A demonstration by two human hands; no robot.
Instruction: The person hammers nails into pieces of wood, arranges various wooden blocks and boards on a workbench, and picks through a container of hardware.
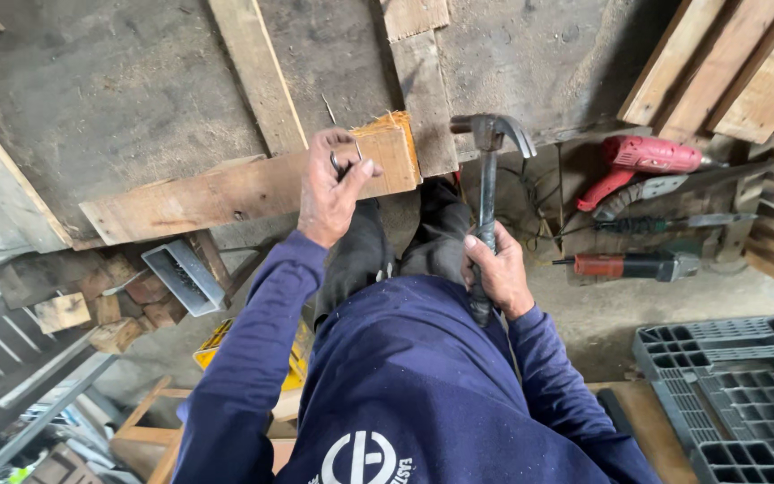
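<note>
My left hand (327,185) pinches a thin nail (344,159) upright against the end of a wooden plank (226,193). That plank lies across a grey slab (109,90) and meets a darker vertical board (425,94). A claw hammer (489,170) with a dark handle is gripped low on its shaft by my right hand (494,269). Its steel head hangs raised to the right of the plank end. Both arms wear dark blue sleeves.
A red power drill (638,161), a handsaw (665,188), screwdrivers and a red-handled tool (624,264) lie at the right. Leaning planks (727,63) stand upper right. A grey plastic pallet (736,394) sits lower right. Wood offcuts (109,314) and a metal channel (183,276) lie left.
</note>
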